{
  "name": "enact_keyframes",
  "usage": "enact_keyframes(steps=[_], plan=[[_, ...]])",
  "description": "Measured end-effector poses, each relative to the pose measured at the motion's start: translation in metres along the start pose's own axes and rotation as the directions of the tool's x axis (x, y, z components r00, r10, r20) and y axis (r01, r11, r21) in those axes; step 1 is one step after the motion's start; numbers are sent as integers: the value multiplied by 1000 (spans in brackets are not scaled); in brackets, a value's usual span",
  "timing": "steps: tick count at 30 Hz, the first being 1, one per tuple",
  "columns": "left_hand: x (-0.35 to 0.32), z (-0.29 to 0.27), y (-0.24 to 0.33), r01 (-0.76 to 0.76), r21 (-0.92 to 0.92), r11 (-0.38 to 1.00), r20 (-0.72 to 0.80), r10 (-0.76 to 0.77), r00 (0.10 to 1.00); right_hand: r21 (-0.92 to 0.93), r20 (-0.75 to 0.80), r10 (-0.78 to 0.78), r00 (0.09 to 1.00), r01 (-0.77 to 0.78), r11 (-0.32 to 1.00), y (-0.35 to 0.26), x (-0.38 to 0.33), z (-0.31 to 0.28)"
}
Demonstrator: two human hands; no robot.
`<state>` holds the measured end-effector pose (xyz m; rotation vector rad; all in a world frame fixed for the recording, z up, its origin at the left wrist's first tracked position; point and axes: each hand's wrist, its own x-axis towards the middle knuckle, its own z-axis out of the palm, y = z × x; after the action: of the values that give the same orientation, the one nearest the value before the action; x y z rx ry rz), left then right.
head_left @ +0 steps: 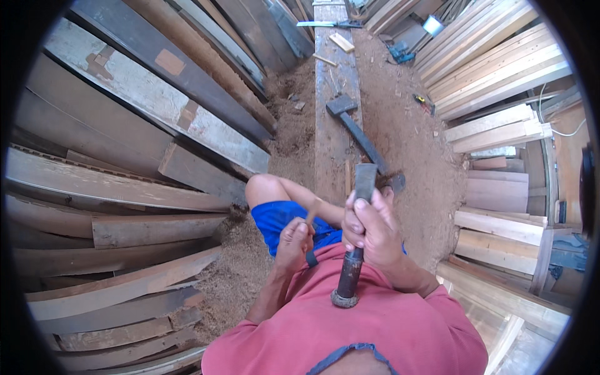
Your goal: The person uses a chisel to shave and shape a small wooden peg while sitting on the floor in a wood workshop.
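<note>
My right hand is closed around a metal chisel with a dark round handle and a flat grey blade that points up and away from me. My left hand pinches a small thin wooden stick just left of the chisel. Both hands are held above my lap, over blue shorts and a red shirt. I sit astride a long wooden plank that runs away from me. On that plank lies an adze-like tool with a dark head and long handle.
Weathered boards are stacked on the left. Pale sawn planks lean on the right. Sawdust covers the ground. A handsaw and wood offcuts lie at the plank's far end; a small yellow-and-black tool lies on the sawdust.
</note>
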<state>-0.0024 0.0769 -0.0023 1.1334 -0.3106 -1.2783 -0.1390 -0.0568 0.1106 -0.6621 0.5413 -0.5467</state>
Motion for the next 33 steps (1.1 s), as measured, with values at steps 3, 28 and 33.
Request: enact_keyframes(steps=[3, 28, 33], plan=[[39, 9, 19, -23, -295, 955, -36, 13, 999, 67, -50, 99, 994, -96, 993, 20, 29, -6], [78, 29, 54, -136, -100, 986, 38, 140, 989, 72, 91, 219, 972, -226, 972, 30, 41, 11], [71, 32, 66, -179, 235, 955, 84, 163, 983, -2, 137, 220, 966, -221, 975, 37, 31, 17]])
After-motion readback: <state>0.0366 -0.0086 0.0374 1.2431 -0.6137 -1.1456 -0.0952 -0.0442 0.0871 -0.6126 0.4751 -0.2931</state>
